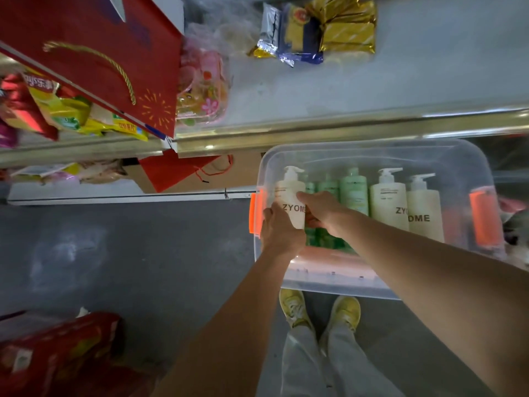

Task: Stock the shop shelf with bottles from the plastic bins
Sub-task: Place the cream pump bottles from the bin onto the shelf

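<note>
In the clear plastic bin (pixel 380 151) on the floor, at its left end, you hold a cream pump bottle (pixel 291 196) between both hands. Your left hand (pixel 279 230) wraps its fingers around the bottle's lower left side, and your right hand (pixel 322 210) grips the right side, thumb lying across the label. The bottle stands upright, pump on top, just inside the bin's left wall by the orange latch (pixel 255 213). To its right stand green bottles (pixel 353 191) and two more cream pump bottles (pixel 406 202). Above the bin runs the shelf (pixel 400 81), carrying foil snack packets (pixel 317 30) and a red gift bag (pixel 94 53).
</note>
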### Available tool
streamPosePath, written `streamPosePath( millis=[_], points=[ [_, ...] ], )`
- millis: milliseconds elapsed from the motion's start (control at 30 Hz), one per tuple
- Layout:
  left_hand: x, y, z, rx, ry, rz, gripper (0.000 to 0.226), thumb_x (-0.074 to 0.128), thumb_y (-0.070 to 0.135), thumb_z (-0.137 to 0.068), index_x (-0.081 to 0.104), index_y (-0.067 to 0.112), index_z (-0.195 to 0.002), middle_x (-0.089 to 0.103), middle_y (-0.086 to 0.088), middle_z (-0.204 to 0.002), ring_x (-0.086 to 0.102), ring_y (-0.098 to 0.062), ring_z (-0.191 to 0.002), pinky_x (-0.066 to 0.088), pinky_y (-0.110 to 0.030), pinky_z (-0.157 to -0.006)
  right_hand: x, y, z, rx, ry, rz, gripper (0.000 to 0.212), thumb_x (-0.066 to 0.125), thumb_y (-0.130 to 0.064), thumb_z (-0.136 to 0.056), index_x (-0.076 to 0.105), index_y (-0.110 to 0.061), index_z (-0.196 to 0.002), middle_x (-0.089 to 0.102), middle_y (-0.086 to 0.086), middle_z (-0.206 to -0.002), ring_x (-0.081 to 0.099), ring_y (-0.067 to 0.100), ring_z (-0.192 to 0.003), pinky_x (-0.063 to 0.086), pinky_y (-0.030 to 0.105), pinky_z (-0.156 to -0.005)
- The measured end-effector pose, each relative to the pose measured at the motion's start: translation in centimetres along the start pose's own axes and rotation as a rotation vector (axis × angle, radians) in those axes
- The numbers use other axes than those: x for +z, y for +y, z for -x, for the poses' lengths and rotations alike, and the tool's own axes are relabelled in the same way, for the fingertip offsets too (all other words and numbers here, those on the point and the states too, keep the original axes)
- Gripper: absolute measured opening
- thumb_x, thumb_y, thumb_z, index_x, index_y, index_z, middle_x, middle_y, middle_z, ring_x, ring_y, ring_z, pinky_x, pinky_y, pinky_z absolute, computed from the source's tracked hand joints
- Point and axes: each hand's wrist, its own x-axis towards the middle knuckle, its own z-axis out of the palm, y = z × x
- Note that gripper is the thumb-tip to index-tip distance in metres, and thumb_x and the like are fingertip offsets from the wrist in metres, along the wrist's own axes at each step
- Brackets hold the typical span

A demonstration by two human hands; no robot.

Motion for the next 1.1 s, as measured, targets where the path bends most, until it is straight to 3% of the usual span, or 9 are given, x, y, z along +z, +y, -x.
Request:
streamPosePath(
  millis=[133,233,333,467,567,667,733,900,1100],
  points=[
    [-0.1,-0.6,-0.6,-0.024,-0.037,0.26,0.07,0.052,-0.003,-0.077,0.036,0.016,-0.142,0.05,-0.005,-0.131,0.053,-0.026,-0.119,0.05,-0.038,-0.094,0.8,-0.1,0.5,-0.007,0.004,0.025,0.04,0.075,-0.029,-0.081,0.06,-0.007,-0.111,0.068,0.009,-0.107,0.064,0.023,-0.09,0.053,0.033,-0.074],
    [-0.5,-1.0,-1.0,-0.071,-0.074,0.435,0.061,0.044,-0.008,-0.077,0.044,0.012,-0.135,0.057,-0.005,-0.13,0.056,-0.026,-0.118,0.051,-0.043,-0.096,0.8,-0.4,1.0,-0.01,0.046,0.111,0.037,0.084,-0.023,-0.071,0.056,-0.011,-0.093,0.065,0.007,-0.092,0.06,0.02,-0.075,0.05,0.03,-0.062],
    [-0.7,-0.6,-1.2,-0.06,-0.118,0.466,0.043,0.042,-0.006,-0.085,0.052,0.007,-0.125,0.063,-0.006,-0.12,0.059,-0.024,-0.109,0.053,-0.033,-0.081,0.5,-0.8,1.3,-0.001,0.051,0.152,0.044,0.089,-0.025,-0.063,0.05,-0.015,-0.081,0.06,0.003,-0.083,0.06,0.019,-0.072,0.053,0.032,-0.068],
    [-1.4,0.3,-1.5,-0.15,-0.189,0.622,0.029,0.039,0.007,-0.094,0.055,0.007,-0.118,0.06,-0.002,-0.088,0.053,-0.014,-0.076,0.039,-0.023,-0.06,0.0,-0.7,1.4,-0.014,0.078,0.185,0.038,0.082,-0.023,-0.073,0.053,-0.01,-0.094,0.063,0.006,-0.094,0.059,0.02,-0.078,0.047,0.025,-0.059],
    [-2.0,1.4,-1.6,-0.232,-0.243,0.815,0.025,0.039,0.026,-0.101,0.059,0.014,-0.111,0.061,0.001,-0.081,0.056,-0.012,-0.074,0.044,-0.024,-0.067,-0.4,-0.3,1.6,-0.054,0.065,0.173,0.038,0.082,-0.019,-0.07,0.061,-0.007,-0.099,0.069,0.007,-0.101,0.063,0.017,-0.077,0.05,0.024,-0.058],
    [-3.0,2.8,-2.3,-0.188,-0.209,0.831,0.031,0.044,0.04,-0.1,0.057,0.016,-0.115,0.065,-0.004,-0.1,0.063,-0.019,-0.088,0.052,-0.033,-0.084,-0.5,-0.8,2.9,-0.11,0.07,0.171,0.078,0.089,-0.034,-0.045,0.055,-0.011,-0.112,0.068,0.006,-0.1,0.065,0.019,-0.087,0.054,0.031,-0.071],
    [-4.1,3.7,-2.5,-0.153,-0.17,0.825,0.038,0.049,0.044,-0.097,0.056,0.013,-0.117,0.065,-0.011,-0.108,0.064,-0.025,-0.096,0.052,-0.044,-0.095,-0.9,-1.2,3.9,-0.151,0.055,0.221,0.089,0.084,-0.039,-0.036,0.049,-0.013,-0.114,0.066,0.006,-0.1,0.065,0.022,-0.087,0.057,0.038,-0.076],
    [-7.3,5.6,-1.3,-0.018,-0.045,0.809,0.028,0.062,0.031,-0.092,0.063,0.012,-0.112,0.066,-0.005,-0.088,0.062,-0.017,-0.071,0.055,-0.034,-0.07,-1.8,-3.1,7.7,-0.284,-0.001,0.391,0.071,0.082,-0.025,-0.061,0.039,-0.018,-0.117,0.06,0.005,-0.1,0.065,0.022,-0.085,0.059,0.043,-0.072],
    [-11.3,7.7,2.2,0.097,0.006,0.747,0.017,0.057,0.032,-0.095,0.061,0.017,-0.086,0.066,-0.009,-0.084,0.061,-0.023,-0.071,0.054,-0.042,-0.075,-2.7,-5.7,12.8,-0.372,-0.04,0.316,0.059,0.082,-0.019,-0.065,0.046,-0.018,-0.112,0.064,0.006,-0.098,0.066,0.018,-0.081,0.059,0.039,-0.071]
  ],
)
